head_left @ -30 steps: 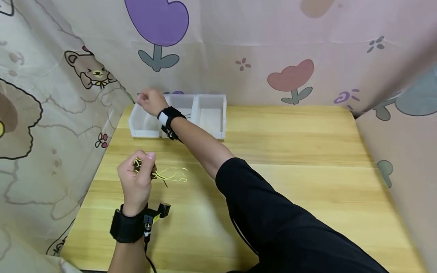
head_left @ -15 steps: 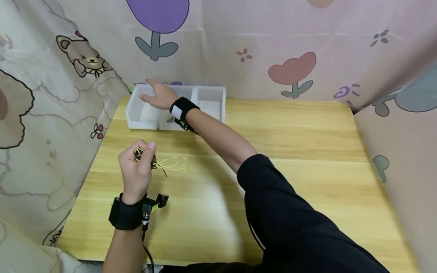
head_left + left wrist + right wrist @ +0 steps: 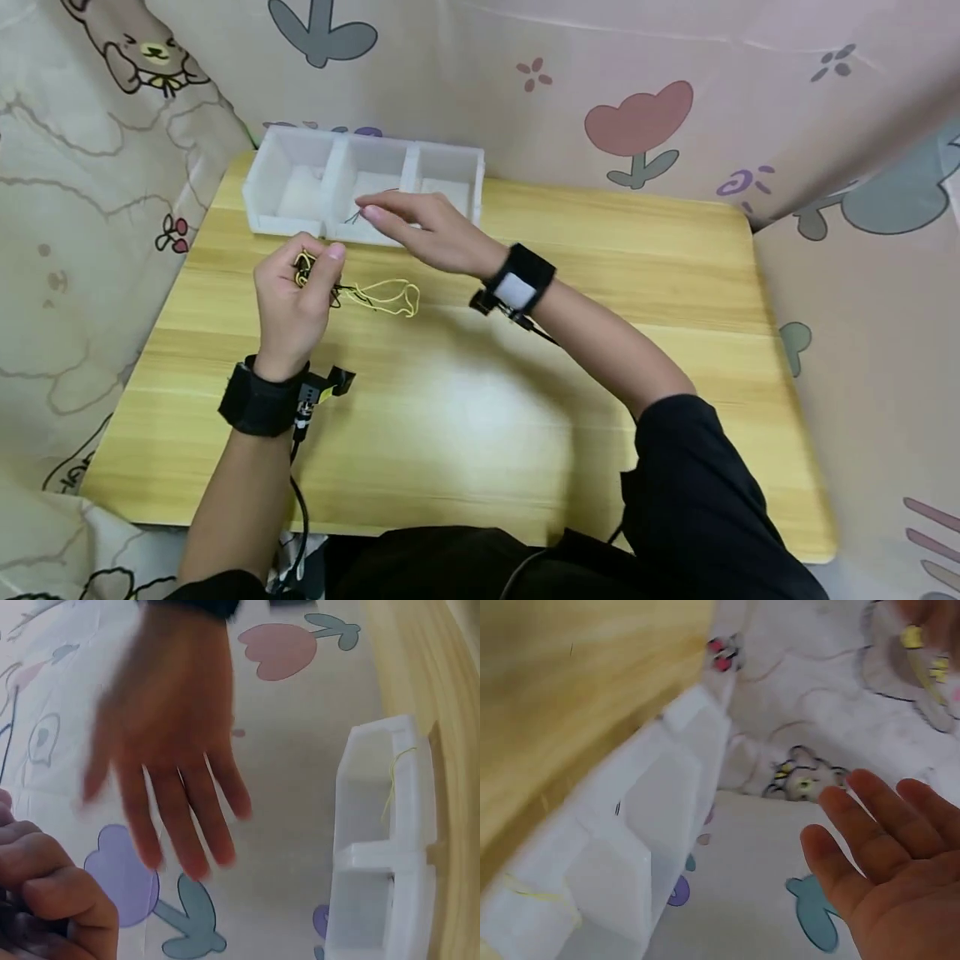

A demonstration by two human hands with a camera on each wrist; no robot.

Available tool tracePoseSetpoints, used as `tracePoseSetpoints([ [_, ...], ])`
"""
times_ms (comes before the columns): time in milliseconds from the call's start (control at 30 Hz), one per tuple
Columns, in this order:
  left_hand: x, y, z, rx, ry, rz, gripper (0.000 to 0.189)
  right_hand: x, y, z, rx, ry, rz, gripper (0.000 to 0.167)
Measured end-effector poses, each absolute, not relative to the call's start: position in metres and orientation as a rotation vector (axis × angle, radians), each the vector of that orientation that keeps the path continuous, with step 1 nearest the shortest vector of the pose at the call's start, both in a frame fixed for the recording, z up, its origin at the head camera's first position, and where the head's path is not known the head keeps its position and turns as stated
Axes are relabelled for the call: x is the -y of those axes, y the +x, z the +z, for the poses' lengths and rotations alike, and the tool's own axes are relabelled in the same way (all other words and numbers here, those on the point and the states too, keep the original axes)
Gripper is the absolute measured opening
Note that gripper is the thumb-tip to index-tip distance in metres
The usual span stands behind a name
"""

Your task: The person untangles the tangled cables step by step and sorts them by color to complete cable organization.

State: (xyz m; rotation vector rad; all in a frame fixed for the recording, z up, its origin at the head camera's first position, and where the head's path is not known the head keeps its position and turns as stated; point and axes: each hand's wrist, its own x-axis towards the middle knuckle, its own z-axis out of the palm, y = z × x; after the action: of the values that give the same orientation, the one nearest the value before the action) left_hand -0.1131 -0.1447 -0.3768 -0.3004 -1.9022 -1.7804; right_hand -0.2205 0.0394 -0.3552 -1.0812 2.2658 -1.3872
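My left hand point(image 3: 292, 300) grips a tangled bundle of thin yellow and black cords point(image 3: 382, 297). Yellow loops stick out to the right of the fist, and the rest is hidden inside the fingers. Close by on the right, my right hand point(image 3: 438, 233) hovers with its fingers extended, holding nothing. Its spread fingers also show in the left wrist view. Behind both hands stands a white tray point(image 3: 288, 227) with three compartments. Dark strands point(image 3: 352, 218) show in its middle compartment, and a yellow strand point(image 3: 391, 787) lies over part of the tray.
The wooden table point(image 3: 480, 433) extends right and forward from the tray. Patterned cloth point(image 3: 562, 108) hangs behind it and at both sides. A black cable point(image 3: 300, 500) runs from the left wrist camera point(image 3: 318, 387) over the table's front edge.
My right hand has come back from over the tray's left compartment, moving right and nearer, and its fingers have straightened. The left hand keeps its grip on the cords. The head view has tilted down.
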Motion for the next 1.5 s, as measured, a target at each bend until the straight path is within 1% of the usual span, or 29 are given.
tracePoseSetpoints([
  [167, 0.138, -0.117, -0.375, 1.89, -0.304, -1.791, 0.028, -0.069, -0.184, -0.347, -1.999, -1.078, -1.671, 0.042],
  [333, 0.129, -0.119, -0.374, 1.942, -0.299, -1.686, 0.027, -0.083, -0.161, -0.344, -2.107, -1.196, -1.679, 0.025],
  [467, 0.123, -0.119, -0.37, 1.989, -0.354, -1.694, 0.029, -0.088, -0.155, -0.345, -2.251, -1.239, -1.719, 0.01],
  [533, 0.119, -0.118, -0.367, 2.001, -0.393, -1.764, 0.028, -0.09, -0.153, -0.346, -2.276, -1.225, -1.757, 0.007],
  [700, 0.109, -0.117, -0.364, 2.024, -0.507, -1.934, 0.021, -0.095, -0.149, -0.347, -2.303, -1.183, -1.806, 0.006],
  [867, 0.096, -0.119, -0.364, 2.011, -0.573, -1.924, 0.02, -0.098, -0.147, -0.348, -2.347, -1.211, -1.856, 0.007],
  [1000, 0.086, -0.121, -0.365, 1.982, -0.572, -1.881, 0.018, -0.099, -0.146, -0.348, -2.27, -1.092, -2.018, 0.008],
  [1233, 0.076, -0.126, -0.363, 2.007, -0.609, -1.792, 0.016, -0.098, -0.143, -0.349, -1.848, -0.709, -2.393, 0.015],
  [1333, 0.073, -0.128, -0.362, 2.054, -0.571, -1.757, 0.017, -0.095, -0.141, -0.35, -1.687, -0.575, -2.509, 0.021],
  [1500, 0.067, -0.127, -0.361, 2.105, -0.489, -1.718, 0.021, -0.09, -0.136, -0.349, -1.505, -0.457, -2.623, 0.026],
])
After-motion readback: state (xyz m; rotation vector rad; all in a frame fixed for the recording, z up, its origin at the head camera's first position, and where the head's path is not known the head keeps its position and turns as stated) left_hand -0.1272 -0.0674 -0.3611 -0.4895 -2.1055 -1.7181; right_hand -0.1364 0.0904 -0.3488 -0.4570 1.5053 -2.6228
